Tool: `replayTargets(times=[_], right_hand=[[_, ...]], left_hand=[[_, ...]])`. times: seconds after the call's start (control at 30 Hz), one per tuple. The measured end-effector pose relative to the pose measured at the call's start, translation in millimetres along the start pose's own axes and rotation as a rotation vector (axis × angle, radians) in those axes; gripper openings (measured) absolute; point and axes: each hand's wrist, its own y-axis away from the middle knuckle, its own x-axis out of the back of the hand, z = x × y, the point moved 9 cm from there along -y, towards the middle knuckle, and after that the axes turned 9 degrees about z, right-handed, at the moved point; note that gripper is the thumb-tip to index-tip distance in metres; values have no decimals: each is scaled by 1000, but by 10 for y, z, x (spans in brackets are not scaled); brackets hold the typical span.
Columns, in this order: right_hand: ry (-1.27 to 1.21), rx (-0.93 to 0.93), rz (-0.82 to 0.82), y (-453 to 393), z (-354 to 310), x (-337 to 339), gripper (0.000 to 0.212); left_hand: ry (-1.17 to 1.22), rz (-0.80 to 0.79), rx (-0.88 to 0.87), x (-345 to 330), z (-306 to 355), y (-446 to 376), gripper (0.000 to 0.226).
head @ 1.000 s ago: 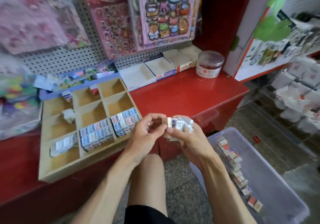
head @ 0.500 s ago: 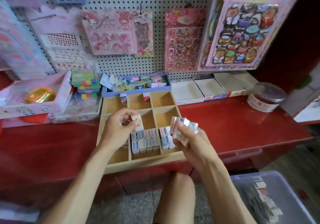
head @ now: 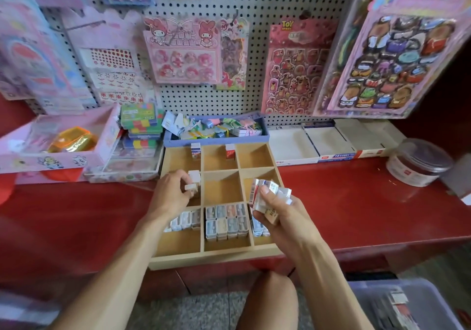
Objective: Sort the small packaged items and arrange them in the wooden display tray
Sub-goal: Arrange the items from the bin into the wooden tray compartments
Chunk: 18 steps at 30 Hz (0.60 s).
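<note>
A wooden display tray [head: 221, 255] with nine compartments sits on the red counter. My left hand [head: 170, 194] pinches a small white packet [head: 191, 186] inside the middle-left compartment, next to another white packet [head: 194, 176]. My right hand [head: 274, 216] grips a bunch of small packets [head: 267, 191] above the tray's right side. Rows of packets [head: 226, 221] fill the front middle compartment. More packets [head: 184, 222] lie in the front left one. Single packets [head: 195, 148] [head: 230, 150] stand in two back compartments.
A clear plastic bin [head: 418, 306] with more packets stands on the floor at lower right. A blue tray [head: 216, 137] of trinkets sits behind the wooden tray. White boxes [head: 323, 143] and a round tub [head: 418, 162] stand to the right. Sticker sheets hang on the pegboard [head: 257, 36].
The view swung left from the floor bin to the counter. My left hand carried one packet from the bunch down into the middle-left compartment. My right hand kept its bunch above the tray.
</note>
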Motion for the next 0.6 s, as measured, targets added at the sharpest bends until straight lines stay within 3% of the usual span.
replayTargets(times=[0.13,0.3,0.43,0.53,0.6], right_hand=[[31,1,-7,-59,37,-27,53],[-8,3,-29,-63,74,-179,31],[-1,1,-54,-44,102,-312,28],[16,2,-60,-47,88,-354,30],[47,27,-88,-54,59,-393,31]], left_hand=[[63,-1,-1,-3,53,-29,37],[66,-31,-11,-34,20,-17,47],[70,-82,7,-5,-1,-25,55],[140,86,-48,239,201,38,38],[362,11,-51,269,434,142,25]])
